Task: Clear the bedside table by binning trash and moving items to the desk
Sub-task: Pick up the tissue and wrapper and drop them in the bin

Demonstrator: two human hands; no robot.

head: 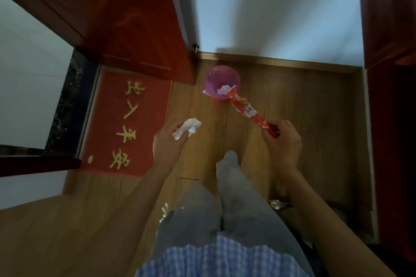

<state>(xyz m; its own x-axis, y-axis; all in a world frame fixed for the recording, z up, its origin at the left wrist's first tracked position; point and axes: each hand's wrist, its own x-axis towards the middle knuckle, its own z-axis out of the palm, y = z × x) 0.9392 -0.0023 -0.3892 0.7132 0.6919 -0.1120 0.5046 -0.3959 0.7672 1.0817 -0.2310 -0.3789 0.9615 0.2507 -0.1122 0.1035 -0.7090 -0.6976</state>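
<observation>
A small purple bin (216, 78) stands on the wood floor near the wall, with a white scrap of paper (223, 89) inside it. My right hand (282, 139) pinches the near end of a long red snack wrapper (246, 108); the wrapper's far end reaches over the bin's rim. My left hand (170, 141) holds a crumpled white tissue (188, 129), lower left of the bin and well apart from it.
A red doormat (126, 123) with yellow characters lies to the left, beside a red wooden door (126, 18). Dark red furniture (391, 74) stands along the right. My grey-trousered legs (227, 186) are below the hands. Small silvery scraps (278, 204) lie on the floor.
</observation>
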